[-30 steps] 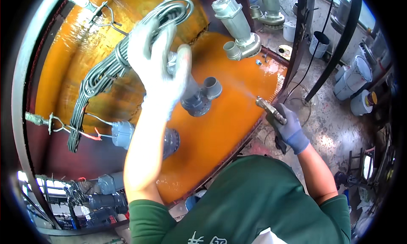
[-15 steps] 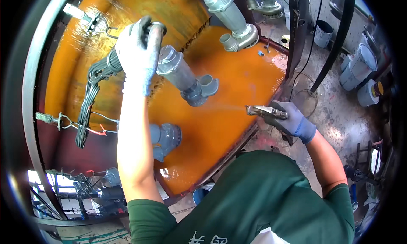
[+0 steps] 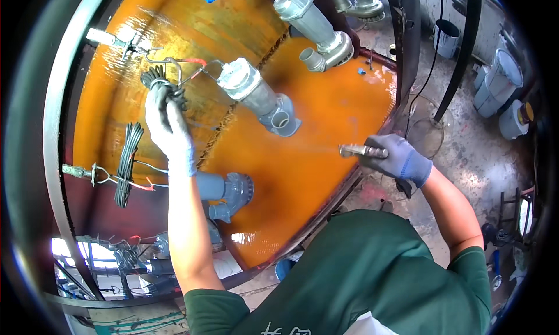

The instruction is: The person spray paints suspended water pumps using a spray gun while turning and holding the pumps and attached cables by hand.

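Observation:
My left hand (image 3: pixel 167 125), in a pale glove, is closed on a bundled black cable (image 3: pixel 161 83) beside a hanging hook. To the right of it a grey submersible pump (image 3: pixel 247 87) hangs tilted, its round outlet turned toward me. In my gloved right hand (image 3: pixel 400 157) is a metal spray gun (image 3: pixel 362 151), pointing left toward the pump's lower end. A faint mist shows in front of its nozzle. The trigger is hidden by the fingers.
Another grey pump (image 3: pixel 317 29) hangs farther back, and a blue-grey one (image 3: pixel 224 189) hangs nearer, below a second cable coil (image 3: pixel 129 163). Orange-coated booth panels (image 3: pixel 314 178) lie behind them. Dark frame posts (image 3: pixel 466 50) and buckets (image 3: pixel 499 82) stand at the right.
My left hand has come down and left from the pump's top and now grips the cable bundle. The pump has turned, its outlet facing me more. The spray gun has barely moved.

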`<state>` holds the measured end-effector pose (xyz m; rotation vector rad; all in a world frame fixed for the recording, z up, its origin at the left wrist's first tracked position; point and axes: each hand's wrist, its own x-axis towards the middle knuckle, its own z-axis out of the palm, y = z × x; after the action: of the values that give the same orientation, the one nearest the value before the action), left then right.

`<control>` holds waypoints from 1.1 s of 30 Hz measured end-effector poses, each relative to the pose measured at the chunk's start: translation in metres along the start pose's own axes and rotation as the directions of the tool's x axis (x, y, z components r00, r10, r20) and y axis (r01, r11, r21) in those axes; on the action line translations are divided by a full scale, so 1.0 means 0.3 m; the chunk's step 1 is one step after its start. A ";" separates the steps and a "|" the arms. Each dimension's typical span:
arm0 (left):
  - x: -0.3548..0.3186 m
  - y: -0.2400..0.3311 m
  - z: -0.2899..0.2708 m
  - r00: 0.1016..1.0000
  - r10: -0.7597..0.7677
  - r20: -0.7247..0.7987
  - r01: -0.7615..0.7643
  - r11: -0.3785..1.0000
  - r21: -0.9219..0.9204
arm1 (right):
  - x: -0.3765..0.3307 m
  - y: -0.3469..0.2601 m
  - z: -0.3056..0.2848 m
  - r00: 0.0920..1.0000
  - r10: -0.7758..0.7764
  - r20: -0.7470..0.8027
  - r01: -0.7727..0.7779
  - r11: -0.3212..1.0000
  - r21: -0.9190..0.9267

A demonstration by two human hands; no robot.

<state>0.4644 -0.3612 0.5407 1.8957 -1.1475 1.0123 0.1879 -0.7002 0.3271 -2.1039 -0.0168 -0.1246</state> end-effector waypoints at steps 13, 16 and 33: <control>-0.070 -0.150 -0.170 0.971 -0.213 -0.110 0.234 0.942 0.239 | 0.066 -0.061 -0.047 1.000 -0.001 -0.013 0.003 0.986 0.167; -0.053 -0.161 -0.172 0.975 -0.186 -0.117 0.214 0.925 0.314 | 0.085 -0.082 -0.077 0.997 -0.059 0.049 0.050 0.984 0.172; -0.038 -0.260 -0.189 0.977 -0.138 -0.162 0.185 0.928 0.324 | 0.414 -0.376 -0.162 0.905 -0.344 0.249 0.422 0.797 -0.433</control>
<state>0.5174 -0.2797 0.5442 2.1067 -0.7591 1.2871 0.3003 -0.6891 0.4605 -2.5800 -0.5708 -0.2233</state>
